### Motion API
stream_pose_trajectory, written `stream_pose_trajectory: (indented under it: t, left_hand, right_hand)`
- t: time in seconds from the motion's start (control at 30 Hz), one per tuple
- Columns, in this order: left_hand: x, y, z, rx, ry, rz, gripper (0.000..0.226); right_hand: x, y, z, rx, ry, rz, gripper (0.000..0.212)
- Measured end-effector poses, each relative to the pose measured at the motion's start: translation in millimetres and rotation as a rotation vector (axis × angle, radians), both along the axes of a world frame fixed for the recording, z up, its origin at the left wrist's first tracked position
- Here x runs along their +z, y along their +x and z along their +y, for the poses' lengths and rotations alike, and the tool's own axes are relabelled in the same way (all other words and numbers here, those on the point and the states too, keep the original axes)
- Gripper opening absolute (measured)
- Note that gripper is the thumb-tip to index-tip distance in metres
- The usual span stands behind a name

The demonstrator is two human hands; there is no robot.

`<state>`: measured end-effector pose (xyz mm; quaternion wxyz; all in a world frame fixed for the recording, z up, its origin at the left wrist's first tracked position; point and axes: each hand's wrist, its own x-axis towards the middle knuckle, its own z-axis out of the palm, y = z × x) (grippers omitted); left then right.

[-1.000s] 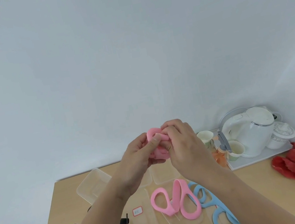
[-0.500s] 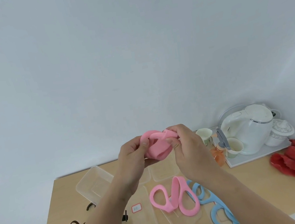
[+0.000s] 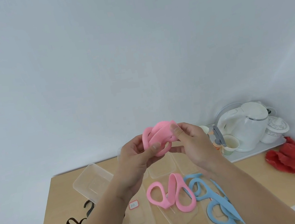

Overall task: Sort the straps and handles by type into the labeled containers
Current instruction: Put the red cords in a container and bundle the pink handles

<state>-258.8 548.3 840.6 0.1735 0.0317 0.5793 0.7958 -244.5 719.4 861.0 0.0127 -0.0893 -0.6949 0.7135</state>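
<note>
Left hand (image 3: 140, 156) and right hand (image 3: 193, 143) raised above the wooden table (image 3: 250, 172), both pinching a folded pink strap (image 3: 158, 137) between thumbs and fingers, below them another pink strap (image 3: 170, 194) on a clear container (image 3: 180, 221), blue straps (image 3: 212, 198) just beside, black straps (image 3: 77, 223) at left, white kettle (image 3: 245, 128) far right.

Looks like a plain office or break-room corner, not a workshop. Bare pale wall fills the upper two thirds of the frame. Light wood table (image 3: 49, 216) along the bottom. At right, a white tray (image 3: 257, 152) carries a white electric kettle (image 3: 247, 128), paper cups (image 3: 230, 144) and a lidded porcelain cup (image 3: 275, 128) (tea setup). Crumpled red material (image 3: 291, 160) lies at lower right. Clear plastic containers (image 3: 92, 179) sit on the table at lower centre, one bearing a small label (image 3: 133, 204).
</note>
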Motion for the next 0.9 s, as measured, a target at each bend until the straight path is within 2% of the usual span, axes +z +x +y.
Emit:
stream_pose_trajectory:
  t: [0.1, 0.17, 0.33, 0.53, 0.57, 0.67, 0.9]
  left_hand:
    - [-1, -2, -7, -0.047, -0.021, 0.005, 0.046]
    - [0, -3, -9, -0.055, -0.033, -0.004, 0.043]
    - [1, -5, -10, -0.022, -0.105, -0.033, 0.041]
    - [-4, -10, -14, 0.021, -0.252, -0.027, 0.045]
    - [-5, -11, -15, 0.013, -0.266, -0.026, 0.044]
    - [-11, -13, -16, -0.002, -0.263, -0.032, 0.042]
    - [-25, -20, -14, 0.119, -0.146, -0.136, 0.042]
  right_hand:
    - [-1, -2, 4, 0.051, -0.157, -0.108, 0.038]
    - [-2, -3, 6, 0.059, -0.199, -0.170, 0.033]
    - [-4, -5, 7, 0.075, -0.150, -0.179, 0.030]
    - [-13, -7, 12, 0.205, -0.147, -0.231, 0.055]
    - [-15, -8, 12, 0.215, -0.154, -0.250, 0.053]
    - [-24, -13, 14, 0.163, -0.170, -0.269, 0.029]
    - [-44, -24, 9, 0.112, -0.225, -0.265, 0.023]
